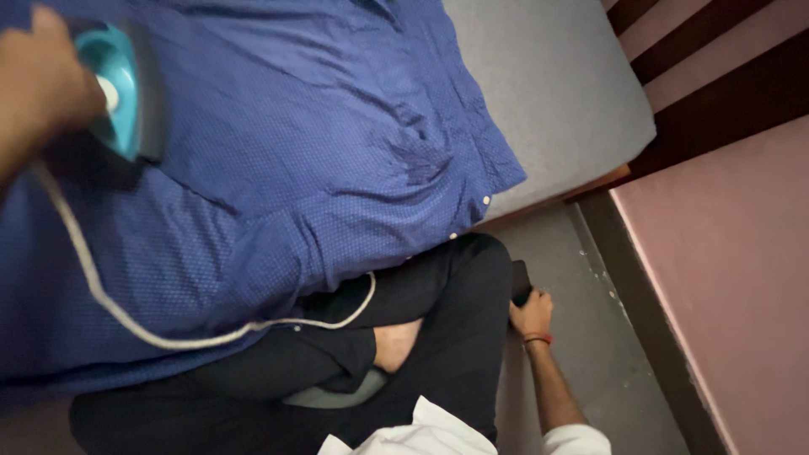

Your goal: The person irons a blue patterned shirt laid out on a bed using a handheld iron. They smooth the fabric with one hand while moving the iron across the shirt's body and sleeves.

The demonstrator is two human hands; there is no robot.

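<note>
While our left hand grips the turquoise iron at the far left, fingers clamped on its handle, the iron rests on the blue shirt spread over the grey mattress. Its white cord trails near across the shirt. Our right hand rests on the floor, fingers around a small dark object beside our knee

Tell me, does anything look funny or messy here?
Yes. The blue shirt has a darker, puckered patch near its button edge, maybe damp or creased; I cannot tell which. The iron's white cord trails across the shirt while the left hand holds the teal iron. The right hand rests down on the floor.
</note>
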